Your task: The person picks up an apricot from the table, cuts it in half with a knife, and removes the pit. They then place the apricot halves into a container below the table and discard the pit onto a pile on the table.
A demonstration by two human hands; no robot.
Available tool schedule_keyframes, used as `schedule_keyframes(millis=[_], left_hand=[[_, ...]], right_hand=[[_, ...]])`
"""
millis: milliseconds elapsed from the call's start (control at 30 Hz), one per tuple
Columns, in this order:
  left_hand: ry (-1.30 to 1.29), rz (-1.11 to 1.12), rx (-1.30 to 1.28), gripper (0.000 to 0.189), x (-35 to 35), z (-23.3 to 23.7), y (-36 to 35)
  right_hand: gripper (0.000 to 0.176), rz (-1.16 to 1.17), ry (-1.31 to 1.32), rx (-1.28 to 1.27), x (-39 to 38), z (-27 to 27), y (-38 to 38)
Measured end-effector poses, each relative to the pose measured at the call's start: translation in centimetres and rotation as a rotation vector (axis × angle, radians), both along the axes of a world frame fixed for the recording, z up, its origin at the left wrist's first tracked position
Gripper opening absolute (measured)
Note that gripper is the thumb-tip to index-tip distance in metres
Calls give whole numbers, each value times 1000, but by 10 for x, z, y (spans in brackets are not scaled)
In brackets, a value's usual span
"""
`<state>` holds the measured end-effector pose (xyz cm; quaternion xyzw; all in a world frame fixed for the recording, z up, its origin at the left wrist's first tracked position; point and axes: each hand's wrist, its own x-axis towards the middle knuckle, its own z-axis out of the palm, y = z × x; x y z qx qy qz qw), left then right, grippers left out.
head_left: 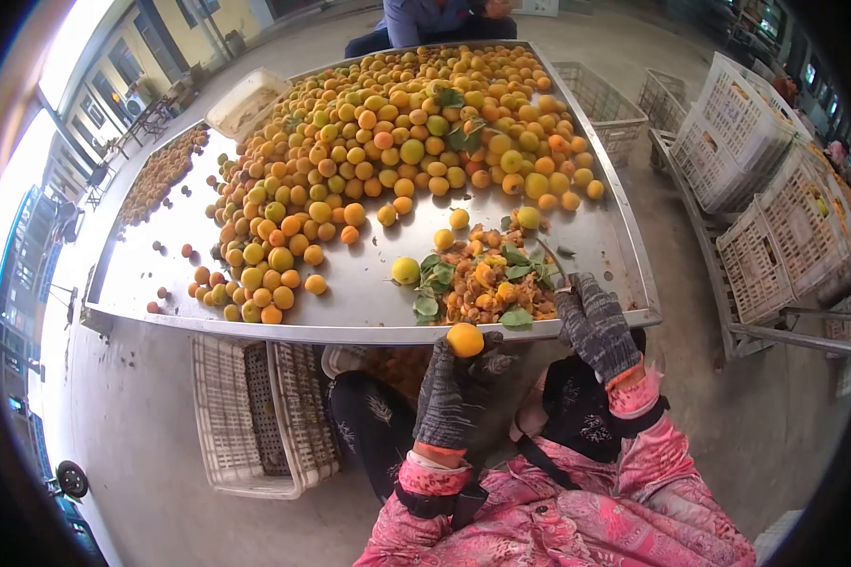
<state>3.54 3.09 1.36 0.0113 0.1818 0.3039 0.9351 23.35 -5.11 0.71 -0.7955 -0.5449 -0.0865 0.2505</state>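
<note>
My left hand (452, 383), in a dark grey knitted glove, is closed around a yellow-orange apricot (465, 340) just below the table's front edge. My right hand (598, 326), gloved alike, is closed at the front rim on a thin, slightly bent stick-like tool (554, 262), whose tip points away from me. Between the hands, on the metal table (369, 302), lies a pile of torn apricot flesh (482, 283) mixed with green leaves (515, 318). A greenish-yellow apricot (406, 271) rests left of that pile.
A large heap of whole apricots (350, 142) covers the table's middle and back. Brown pits (165, 170) and a pale tub (246, 102) are at the left. Plastic crates (293, 416) stand below, more crates (733, 142) at right. Another person (425, 24) sits across.
</note>
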Motion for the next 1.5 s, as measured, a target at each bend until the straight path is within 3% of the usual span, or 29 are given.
schedule_keyframes(millis=[33,100,133,200,233,267,333,467,533,633,867,1067,1133,1267,1333,1500], left_hand=[[1,0,0,40,0,-3,0],[19,65,100,43,1,-4,1],[20,64,100,43,1,1,-1],[189,98,317,48,-1,17,-6],[190,99,317,48,-3,14,-5],[231,85,461,51,-5,7,-3],[271,73,604,55,-8,-4,-1],[217,123,541,58,-8,-5,-3],[168,158,488,58,-4,3,-6],[99,195,421,60,-2,8,-9],[225,137,493,55,-11,8,-8],[46,207,417,56,-10,-2,-7],[17,207,426,55,-11,-2,-6],[100,173,408,55,-12,7,-7],[148,160,414,56,-12,8,-6],[72,115,490,59,-14,1,-2]], right_hand=[[34,0,1,0,-7,8,-3],[23,57,849,13,-26,31,-6],[23,57,850,13,-33,30,-7],[21,236,420,138,-43,29,-10],[23,381,-146,286,-40,29,-8],[23,381,-146,287,-46,33,-9],[21,249,531,158,-65,48,-13],[24,305,431,77,-69,52,-17],[29,466,-9,185,-66,38,-19],[30,452,41,171,-73,37,-19],[30,457,-8,245,-80,40,-20],[28,490,199,206,-86,50,-22],[28,405,518,129,-89,58,-21],[28,443,384,200,-92,43,-23],[29,506,76,177,-90,30,-24],[29,503,39,192,-91,25,-25]])
